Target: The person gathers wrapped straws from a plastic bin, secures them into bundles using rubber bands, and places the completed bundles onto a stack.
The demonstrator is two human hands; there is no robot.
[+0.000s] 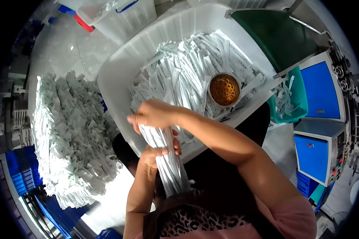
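Observation:
A bundle of long, thin whitish strips (169,169) stands upright against my body. My left hand (157,154) is wrapped round the middle of the bundle. Over its top end lies my right hand (153,115), with fingers curled around the strips. Beyond my hands, a large translucent white tub (117,75) holds a heap of loose strips (183,65) like those in the bundle. On that heap, to the right, rests a round metal bowl (224,89) of small yellowish rings or bands.
On the floor at the left is a tall pile of bundled strips (71,135). A green chute (273,38) overhangs the tub's right side. A teal basket (303,95) of scraps and blue-doored machines (323,89) stand at the right. Another white bin (127,20) is behind.

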